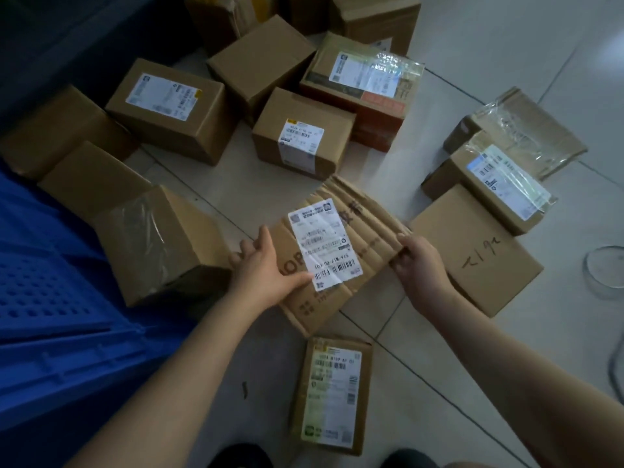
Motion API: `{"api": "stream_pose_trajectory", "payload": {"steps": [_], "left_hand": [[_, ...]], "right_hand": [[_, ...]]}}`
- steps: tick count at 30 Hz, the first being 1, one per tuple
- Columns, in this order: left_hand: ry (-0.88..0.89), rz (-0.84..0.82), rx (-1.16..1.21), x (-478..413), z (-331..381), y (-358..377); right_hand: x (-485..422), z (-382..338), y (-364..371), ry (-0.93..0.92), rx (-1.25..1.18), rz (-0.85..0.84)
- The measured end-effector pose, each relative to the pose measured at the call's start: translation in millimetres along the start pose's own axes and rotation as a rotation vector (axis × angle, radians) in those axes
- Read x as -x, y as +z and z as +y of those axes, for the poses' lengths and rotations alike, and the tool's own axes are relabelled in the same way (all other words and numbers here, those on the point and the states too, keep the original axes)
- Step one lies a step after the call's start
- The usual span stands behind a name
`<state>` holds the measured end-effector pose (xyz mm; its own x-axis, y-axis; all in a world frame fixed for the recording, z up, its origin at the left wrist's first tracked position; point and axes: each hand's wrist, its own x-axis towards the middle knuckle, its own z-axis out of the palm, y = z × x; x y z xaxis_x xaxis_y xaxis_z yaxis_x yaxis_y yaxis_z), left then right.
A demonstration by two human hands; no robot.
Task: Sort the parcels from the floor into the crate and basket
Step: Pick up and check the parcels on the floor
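A: Where's the flat creased parcel (341, 255)?
B: Over the middle of the floor (506, 45), right of the blue crate (50, 298).
A: Hands?
B: 2 on it: left hand (266, 265) grips its left edge, right hand (418, 261) pinches its right edge.

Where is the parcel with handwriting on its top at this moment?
In the head view, the handwritten parcel lies on the floor, centre-right, beside the right hand that grips the creased parcel; a taped, labelled box sits just behind it.
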<state>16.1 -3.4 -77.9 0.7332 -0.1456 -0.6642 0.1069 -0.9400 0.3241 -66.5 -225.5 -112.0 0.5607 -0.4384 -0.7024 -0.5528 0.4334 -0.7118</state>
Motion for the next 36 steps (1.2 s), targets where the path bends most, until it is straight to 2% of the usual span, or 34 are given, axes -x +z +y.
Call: {"api": "stream_pose_trajectory", "payload": {"steps": [2,4,6,9,11,13,16,18,19,21,23,25,29,31,35,36], "left_hand": [[-0.019,0.079,-0.074,-1.0,-4.2,4.9],[-0.002,0.169,-0.127,7.3,-1.3,4.7],[0.034,0.258,-0.088,18.9,0.7,6.4],[0.021,0.331,0.131,36.1,-13.2,15.2],[-0.113,0.165,0.256,46.3,-28.3,27.1],[-0.256,-0.194,0.361,58.8,-38.6,45.9],[-0.319,-0.717,0.721,75.7,-49.0,72.7],[-0.371,-0.862,0.798,78.1,-55.1,75.9],[-0.382,-0.889,0.772,78.7,-57.7,72.5],[-0.321,-0.92,0.599,83.9,-59.9,59.7],[-0.189,-0.853,0.412,91.7,-56.5,34.6],[-0.01,-0.705,0.386,97.1,-48.0,0.9],[0.301,-0.363,0.552,109.8,-5.7,-64.1],[0.334,-0.193,0.689,103.8,17.8,-75.7],[0.352,0.081,0.659,60.3,38.4,-61.5],[0.32,0.137,0.678,45.6,35.3,-53.0]], "right_hand": [[4.8,0.7,6.8,-0.034,-0.085,-0.037],[7.8,0.5,14.0,-0.11,0.133,-0.045],[5.5,-0.9,19.3,-0.026,0.309,-0.047],[18.6,10.7,13.8,0.161,0.45,-0.031],[33.9,31.0,0.1,0.297,0.44,-0.005],[50.1,59.1,-16.7,0.503,0.469,-0.105],[76.9,88.0,-26.6,0.752,0.38,-0.312],[87.8,92.1,-26.2,0.835,0.292,-0.37],[92.1,90.5,-26.4,0.865,0.303,-0.403],[101.5,73.0,-24.3,0.915,0.368,-0.591],[111.5,42.1,-19.6,0.891,0.43,-0.811],[123.4,0.0,-12.0,0.745,0.531,-0.853],[143.2,-83.7,4.0,0.269,0.781,-0.644],[136.8,-105.4,9.5,0.116,0.748,-0.528],[100.4,-95.6,22.1,-0.06,0.659,-0.345],[87.5,-87.0,22.7,-0.09,0.63,-0.247]]}}
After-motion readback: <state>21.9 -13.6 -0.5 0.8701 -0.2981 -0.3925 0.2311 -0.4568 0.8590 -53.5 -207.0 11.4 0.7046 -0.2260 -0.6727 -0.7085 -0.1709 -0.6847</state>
